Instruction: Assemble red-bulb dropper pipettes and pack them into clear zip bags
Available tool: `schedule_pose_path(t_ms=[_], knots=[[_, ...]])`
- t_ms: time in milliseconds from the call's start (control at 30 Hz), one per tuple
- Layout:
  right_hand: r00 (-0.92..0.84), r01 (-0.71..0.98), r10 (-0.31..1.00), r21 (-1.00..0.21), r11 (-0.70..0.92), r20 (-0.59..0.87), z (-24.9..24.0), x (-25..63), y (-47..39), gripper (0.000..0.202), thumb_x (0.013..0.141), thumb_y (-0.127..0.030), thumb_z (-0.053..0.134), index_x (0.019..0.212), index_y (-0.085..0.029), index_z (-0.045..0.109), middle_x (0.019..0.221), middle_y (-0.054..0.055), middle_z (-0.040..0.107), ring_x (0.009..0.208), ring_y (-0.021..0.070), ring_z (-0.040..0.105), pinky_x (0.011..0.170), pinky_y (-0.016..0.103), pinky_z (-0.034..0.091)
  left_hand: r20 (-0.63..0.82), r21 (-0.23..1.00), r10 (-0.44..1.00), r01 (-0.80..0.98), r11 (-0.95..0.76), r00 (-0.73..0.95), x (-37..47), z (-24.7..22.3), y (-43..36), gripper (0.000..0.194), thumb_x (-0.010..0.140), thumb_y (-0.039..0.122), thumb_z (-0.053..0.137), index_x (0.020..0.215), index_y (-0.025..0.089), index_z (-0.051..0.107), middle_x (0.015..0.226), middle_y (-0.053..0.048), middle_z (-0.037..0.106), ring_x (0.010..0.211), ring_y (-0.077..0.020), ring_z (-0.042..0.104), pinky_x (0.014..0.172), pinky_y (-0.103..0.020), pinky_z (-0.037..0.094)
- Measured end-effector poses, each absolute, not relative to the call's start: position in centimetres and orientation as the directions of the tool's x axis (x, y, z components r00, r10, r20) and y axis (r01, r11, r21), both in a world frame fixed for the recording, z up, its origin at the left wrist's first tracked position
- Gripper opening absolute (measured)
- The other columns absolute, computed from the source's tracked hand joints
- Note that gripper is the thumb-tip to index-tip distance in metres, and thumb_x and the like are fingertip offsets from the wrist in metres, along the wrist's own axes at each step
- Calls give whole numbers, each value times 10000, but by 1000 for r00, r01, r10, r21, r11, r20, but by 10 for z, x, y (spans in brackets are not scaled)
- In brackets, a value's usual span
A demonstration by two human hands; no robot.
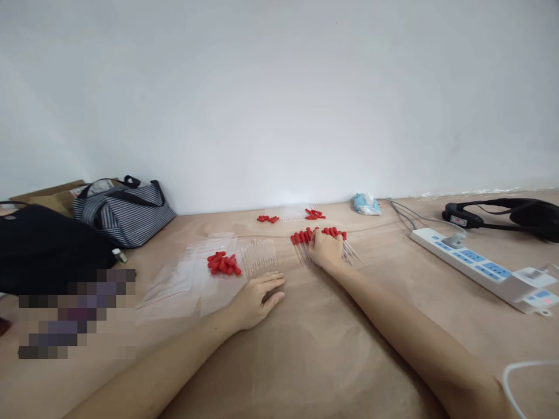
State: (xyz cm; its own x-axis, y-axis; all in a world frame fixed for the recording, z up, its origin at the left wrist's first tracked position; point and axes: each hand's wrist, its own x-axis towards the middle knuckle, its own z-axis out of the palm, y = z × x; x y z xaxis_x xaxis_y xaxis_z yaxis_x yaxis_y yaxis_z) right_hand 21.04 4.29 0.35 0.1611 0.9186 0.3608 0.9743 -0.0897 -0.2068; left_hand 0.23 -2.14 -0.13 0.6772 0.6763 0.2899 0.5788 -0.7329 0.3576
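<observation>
Near the middle of the table, a row of thin white sticks with red tips [301, 237] lies side by side, the tips pointing to the wall. My right hand [326, 249] is closed at this row, its fingers on a red-tipped stick and covering part of the row. Palm down with fingers stretched, my left hand [259, 299] rests on the table and holds nothing. Beyond its fingertips is a row of bare white sticks [259, 256]. Left of them, a pile of loose red caps [223, 265] lies on clear plastic zip bags [174, 285].
By the wall are two small groups of red pieces [267, 219] and a blue-white tissue pack [367, 203]. A power strip [471, 262] with cables and a black headset [510, 215] lie right. A striped bag [126, 212], a black bag [52, 250] and a small bottle [119, 255] stand left.
</observation>
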Motion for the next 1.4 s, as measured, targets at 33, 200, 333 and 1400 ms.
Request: schedule_pose_path(t_ms=[33, 200, 333, 1400], knots=[[153, 975, 916, -206, -79, 371, 4, 210, 42, 211, 770, -215, 394, 876, -127, 554, 768, 123, 648, 758, 240, 584, 735, 372, 253, 292, 357, 675, 577, -734, 678, 3, -2, -21, 303, 826, 248, 453, 1085, 140, 566, 1161, -101, 558, 1108, -198, 486, 935, -376, 397], [38, 965, 921, -255, 68, 387, 10, 192, 37, 215, 774, -238, 401, 827, -148, 589, 844, 113, 650, 828, 229, 575, 767, 364, 290, 342, 319, 661, 579, -750, 668, 5, -3, -21, 271, 817, 245, 461, 1040, 154, 584, 1095, -87, 595, 1024, -190, 537, 875, -336, 431], [-8, 915, 979, -394, 90, 204, 12, 160, 39, 237, 759, -247, 418, 841, -158, 621, 882, 107, 649, 853, 213, 585, 697, 295, 373, 474, 183, 729, 755, -630, 493, -2, 10, -12, 180, 797, 251, 470, 781, 173, 632, 814, -49, 635, 805, -192, 571, 759, -337, 432], [-163, 826, 926, -466, 317, 341, -1, 191, 10, 140, 836, -207, 405, 888, -135, 513, 806, 87, 630, 751, 178, 578, 675, 283, 370, 429, -420, 517, 670, -612, 741, -9, 35, -10, 136, 747, 130, 416, 702, 127, 545, 643, -68, 586, 615, -197, 561, 586, -300, 437]])
